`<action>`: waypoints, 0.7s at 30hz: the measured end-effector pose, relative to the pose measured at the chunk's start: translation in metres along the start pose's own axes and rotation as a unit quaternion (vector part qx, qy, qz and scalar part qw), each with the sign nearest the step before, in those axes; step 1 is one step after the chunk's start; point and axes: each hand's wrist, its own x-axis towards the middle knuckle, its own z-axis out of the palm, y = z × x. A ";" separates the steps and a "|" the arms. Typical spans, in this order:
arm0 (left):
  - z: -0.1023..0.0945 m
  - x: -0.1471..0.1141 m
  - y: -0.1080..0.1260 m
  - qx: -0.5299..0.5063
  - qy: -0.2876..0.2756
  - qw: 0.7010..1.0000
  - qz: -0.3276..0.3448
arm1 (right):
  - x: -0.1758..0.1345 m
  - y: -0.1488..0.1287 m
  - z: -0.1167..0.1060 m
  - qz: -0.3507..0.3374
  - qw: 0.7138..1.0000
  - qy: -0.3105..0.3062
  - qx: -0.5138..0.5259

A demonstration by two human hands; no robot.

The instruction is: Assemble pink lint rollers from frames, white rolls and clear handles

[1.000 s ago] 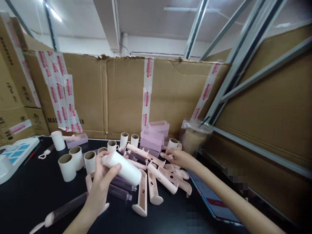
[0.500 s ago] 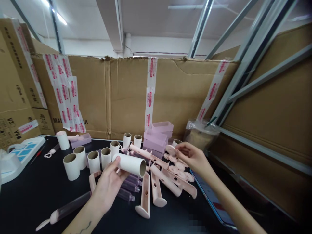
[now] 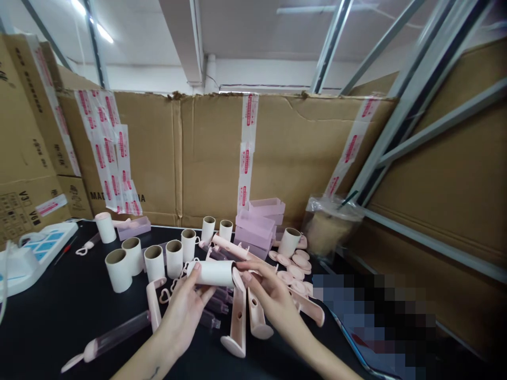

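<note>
1. Head view: the left hand (image 3: 184, 303) curls round a white tube (image 3: 214, 273), smooth, matt and cylindrical, held almost level above the pile at mid-table.
2. The right hand (image 3: 273, 295), its grip narrow, pinches a pale pink disc (image 3: 238, 278) at the tube's right end; fingers partly hide it, so I can't tell how far it is seated.
3. Just below are pink troughs (image 3: 238, 322), long plastic half-shells with round ends and a hole in the floor, lying across clear purple tubes (image 3: 216, 305).
4. Beyond the right hand, loose discs (image 3: 295, 272) lie scattered, flat and round, near an upright white tube.
5. To the left, more upright tubes (image 3: 119, 277) show brown, cardboard-like insides; small heart-shaped loops (image 3: 165, 295) sit near the left hand.
6. Behind the pile, lilac boxes (image 3: 255, 229) are stacked askew, glossy and open-topped; a bagged cup (image 3: 332, 227) in crinkled clear film stands to their right.
7. Corrugated cardboard (image 3: 209, 158) walls the black table (image 3: 206, 364); its print reads "MAD", then "IA", with tape (image 3: 111, 174) between. The tape's red lettering is too small to read.
8. On the left carton (image 3: 24, 158) I can read "V3" and "V6".
</note>
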 end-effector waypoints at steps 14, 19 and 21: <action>-0.001 -0.007 -0.003 0.041 -0.070 0.994 -0.072 | -0.006 0.003 0.000 0.011 0.995 0.020 0.092; -0.001 -0.007 -0.004 0.060 -0.058 0.995 -0.053 | -0.011 0.000 0.004 0.051 0.992 -0.033 0.113; -0.001 -0.008 -0.004 0.069 -0.053 0.995 -0.042 | -0.014 -0.004 0.005 0.079 0.987 -0.069 0.121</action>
